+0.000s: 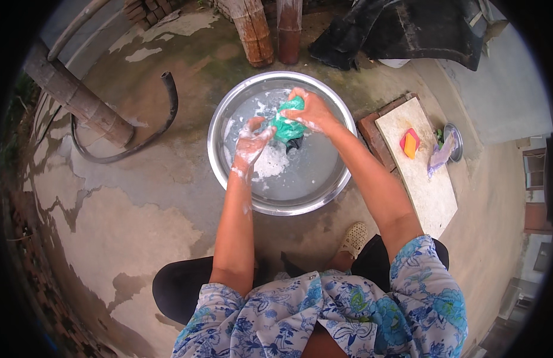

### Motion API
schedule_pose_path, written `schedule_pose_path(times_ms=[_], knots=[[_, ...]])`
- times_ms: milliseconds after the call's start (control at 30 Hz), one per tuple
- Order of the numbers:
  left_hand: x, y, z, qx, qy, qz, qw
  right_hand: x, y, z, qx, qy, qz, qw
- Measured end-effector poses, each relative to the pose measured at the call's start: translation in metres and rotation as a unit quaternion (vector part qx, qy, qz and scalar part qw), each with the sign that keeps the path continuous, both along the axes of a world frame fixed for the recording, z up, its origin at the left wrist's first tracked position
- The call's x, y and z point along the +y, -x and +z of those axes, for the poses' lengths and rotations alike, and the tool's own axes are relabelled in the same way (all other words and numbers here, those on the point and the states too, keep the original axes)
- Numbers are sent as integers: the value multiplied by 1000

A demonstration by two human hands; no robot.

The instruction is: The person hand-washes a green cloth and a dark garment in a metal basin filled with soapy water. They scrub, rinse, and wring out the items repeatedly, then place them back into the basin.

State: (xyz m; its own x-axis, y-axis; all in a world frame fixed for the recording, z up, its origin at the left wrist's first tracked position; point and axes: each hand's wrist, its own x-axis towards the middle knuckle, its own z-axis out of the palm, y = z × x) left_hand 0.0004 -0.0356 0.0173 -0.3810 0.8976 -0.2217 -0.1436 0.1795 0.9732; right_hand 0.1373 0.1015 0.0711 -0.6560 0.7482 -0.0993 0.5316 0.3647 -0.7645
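A wide metal basin (pixel 216 165) of cloudy, soapy water stands on the ground before me. My right hand (pixel 313 111) grips a bunched green cloth (pixel 289 125) above the water, with foam on the fingers. A dark piece of fabric (pixel 294 144) hangs at the cloth's lower end. My left hand (pixel 253 142), coated in suds, is just left of the cloth, its fingers apart; whether a fingertip touches the cloth is unclear. White foam (pixel 272 162) floats below the hands.
At right, a pale slab (pixel 431 197) beside bricks (pixel 377 138) bears an orange bar (pixel 410 147) on a red piece. A small metal bowl (pixel 455 142) with a purple wrapper adjoins it. A black hose (pixel 124 154) curves at left near a bamboo post (pixel 79 96). More posts stand behind the basin.
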Motion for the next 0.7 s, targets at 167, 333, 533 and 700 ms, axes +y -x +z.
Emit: schedule_pose_path(times_ms=[167, 333, 533, 700], knots=[[-8, -10, -22, -485, 48, 11, 873, -27, 5, 4, 163, 70, -14, 984], [0, 5, -54, -575, -71, 15, 815, -117, 9, 13, 46, -89, 30, 994], [-8, -18, -72, -561, -290, 29, 775, -159, 30, -29, 77, -278, -38, 957], [7, -40, -49, -501, -91, 174, 843, -62, 54, -31, 20, -79, -134, 988]])
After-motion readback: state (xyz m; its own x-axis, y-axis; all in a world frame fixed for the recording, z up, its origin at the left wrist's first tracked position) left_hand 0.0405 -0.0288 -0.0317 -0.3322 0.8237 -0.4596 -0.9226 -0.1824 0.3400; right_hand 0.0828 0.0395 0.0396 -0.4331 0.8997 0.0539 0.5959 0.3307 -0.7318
